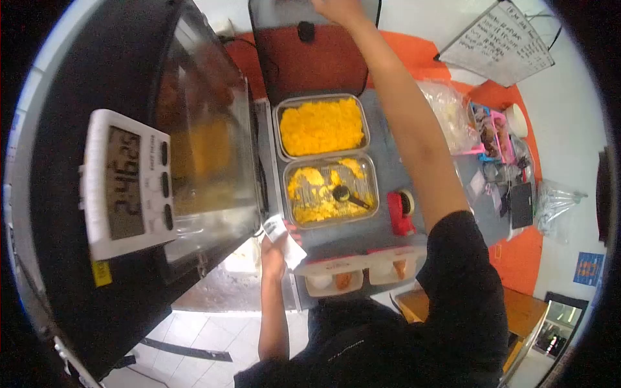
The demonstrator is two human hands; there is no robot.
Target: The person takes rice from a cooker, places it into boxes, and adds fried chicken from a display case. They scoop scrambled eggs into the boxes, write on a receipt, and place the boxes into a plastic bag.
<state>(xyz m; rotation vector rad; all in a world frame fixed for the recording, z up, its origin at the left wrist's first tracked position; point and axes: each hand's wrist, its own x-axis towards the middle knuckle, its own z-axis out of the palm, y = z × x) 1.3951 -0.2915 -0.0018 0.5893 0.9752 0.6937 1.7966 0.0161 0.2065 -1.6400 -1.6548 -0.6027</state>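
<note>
My right hand (336,8) reaches far forward and grips the top edge of a raised dark lid (304,58) at the frame's top; its fingers are partly cut off. Below the lid lie two metal trays. The far tray (321,126) is full of yellow food. The near tray (331,189) is partly bare, with a black scoop (344,193) resting in it. My left hand (274,251) holds a crumpled white cloth (286,240) by the near left corner of the trays, beside the glass-fronted cabinet (207,149).
A white digital timer (123,184) hangs on the black cabinet at left. A red tape dispenser (402,213) sits right of the trays. Small sauce bins (352,275) line the near edge. Plastic bags, coloured containers and a whiteboard (498,42) stand at right.
</note>
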